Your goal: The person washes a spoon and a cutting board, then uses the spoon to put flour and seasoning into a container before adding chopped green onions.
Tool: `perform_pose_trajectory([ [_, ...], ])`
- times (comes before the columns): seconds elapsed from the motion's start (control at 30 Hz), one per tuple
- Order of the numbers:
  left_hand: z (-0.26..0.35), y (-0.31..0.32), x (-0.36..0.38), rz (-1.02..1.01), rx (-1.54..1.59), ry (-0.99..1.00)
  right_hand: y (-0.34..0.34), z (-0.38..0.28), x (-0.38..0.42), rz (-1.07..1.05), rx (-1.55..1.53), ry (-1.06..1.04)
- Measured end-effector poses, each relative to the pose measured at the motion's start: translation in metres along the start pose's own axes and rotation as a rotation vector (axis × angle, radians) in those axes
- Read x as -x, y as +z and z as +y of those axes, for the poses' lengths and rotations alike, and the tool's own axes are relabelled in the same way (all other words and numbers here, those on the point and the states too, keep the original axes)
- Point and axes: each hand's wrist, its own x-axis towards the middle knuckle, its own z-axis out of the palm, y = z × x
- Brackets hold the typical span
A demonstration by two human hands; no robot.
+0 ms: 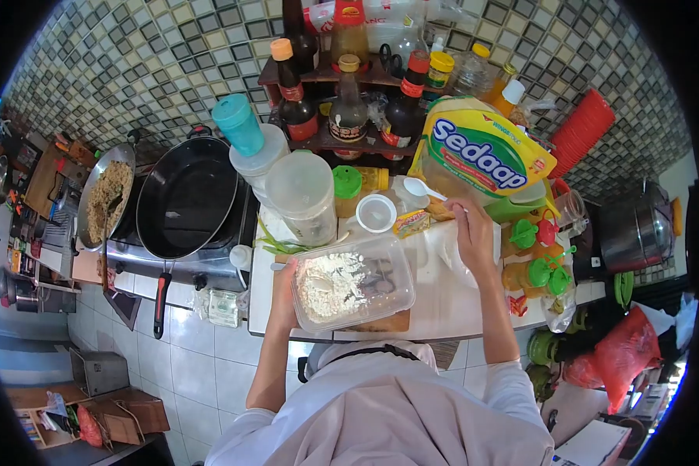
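Note:
A clear rectangular plastic container [353, 283] with white flour [330, 289] in its left part is tilted over the counter's front edge. My left hand [284, 291] grips its left side. Raised to the right, my right hand [466, 225] is closed on the handle of a white spoon [421, 188], whose bowl points left. Below the spoon stand a small white-rimmed tub [376, 213] and a yellow packet [411, 224]. A large translucent canister [300, 198] is just behind the container, and a wooden board [380, 322] shows partly under it.
To the left, a black frying pan [187, 198] and a wok of food [109, 202] sit on the stove. Sauce bottles fill a rack [330, 140] at the back. A Sedaap bag [481, 151] and green-lidded jars [537, 272] stand at the right.

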Motion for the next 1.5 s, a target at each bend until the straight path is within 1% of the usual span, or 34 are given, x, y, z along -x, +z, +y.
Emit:
perform_pose_trajectory([
  [0.03, 0.003, -0.001, 0.001, 0.006, 0.002, 0.006, 0.000, 0.000, -0.006, -0.004, -0.004, -0.006],
  [0.1, 0.009, -0.001, 0.003, 0.001, 0.016, 0.002, -0.004, -0.001, -0.017, -0.109, 0.171, -0.139],
  [0.13, 0.008, -0.002, 0.002, 0.002, 0.020, 0.004, -0.006, -0.001, -0.021, -0.112, 0.172, -0.142],
  [0.2, 0.008, -0.004, 0.002, 0.021, 0.006, 0.032, -0.009, 0.000, -0.030, -0.174, 0.222, -0.279],
  [0.23, 0.007, -0.003, 0.002, 0.023, 0.008, 0.033, -0.011, -0.003, -0.034, -0.176, 0.221, -0.281],
  [0.3, 0.005, 0.000, 0.002, 0.064, 0.018, 0.032, -0.018, -0.009, -0.041, -0.274, 0.235, -0.288],
  [0.33, 0.005, 0.001, 0.002, 0.067, 0.021, 0.033, -0.019, -0.010, -0.044, -0.278, 0.234, -0.290],
  [0.4, 0.006, 0.004, 0.004, 0.059, -0.003, 0.030, -0.021, -0.011, -0.047, -0.335, 0.241, -0.226],
  [0.53, 0.001, 0.005, 0.002, 0.082, 0.013, 0.033, -0.011, -0.006, -0.046, -0.333, 0.279, -0.270],
  [0.6, 0.001, 0.004, 0.001, 0.084, -0.003, 0.052, -0.006, -0.002, -0.048, -0.374, 0.210, -0.271],
  [0.73, 0.001, 0.005, 0.001, 0.113, -0.009, 0.052, -0.009, 0.000, -0.054, -0.376, 0.141, -0.225],
  [0.8, 0.005, 0.009, 0.004, 0.108, 0.020, 0.045, -0.009, 0.000, -0.055, -0.316, 0.294, -0.264],
  [0.83, 0.004, 0.009, 0.003, 0.105, 0.018, 0.044, -0.008, -0.001, -0.054, -0.314, 0.295, -0.261],
  [0.9, 0.004, 0.008, 0.003, 0.093, 0.017, 0.019, -0.005, -0.003, -0.051, -0.358, 0.388, -0.351],
  [0.93, 0.006, 0.009, 0.005, 0.093, 0.016, 0.018, -0.003, -0.005, -0.050, -0.358, 0.387, -0.350],
  [1.03, 0.012, 0.008, 0.009, 0.083, -0.048, 0.002, -0.003, -0.009, -0.048, -0.419, 0.464, -0.394],
  [1.1, 0.012, -0.005, 0.011, 0.021, -0.218, 0.001, -0.007, -0.007, -0.049, -0.487, 0.387, -0.394],
  [1.13, 0.014, -0.008, 0.014, 0.023, -0.219, 0.001, -0.010, -0.007, -0.050, -0.488, 0.386, -0.393],
  [1.2, 0.021, -0.011, 0.020, 0.033, -0.411, -0.015, -0.016, -0.009, -0.053, -0.525, 0.321, -0.289],
  [1.23, 0.023, -0.011, 0.021, 0.034, -0.411, -0.015, -0.018, -0.009, -0.053, -0.526, 0.320, -0.290],
  [1.3, 0.028, -0.011, 0.024, 0.028, -0.592, 0.017, -0.019, -0.008, -0.053, -0.510, 0.262, -0.267],
  [1.4, 0.034, -0.008, 0.025, -0.016, -0.661, -0.048, -0.018, -0.005, -0.049, -0.482, 0.268, -0.266],
  [1.5, 0.030, -0.013, 0.025, -0.032, -0.679, -0.006, -0.017, -0.006, -0.047, -0.434, 0.209, -0.285],
])
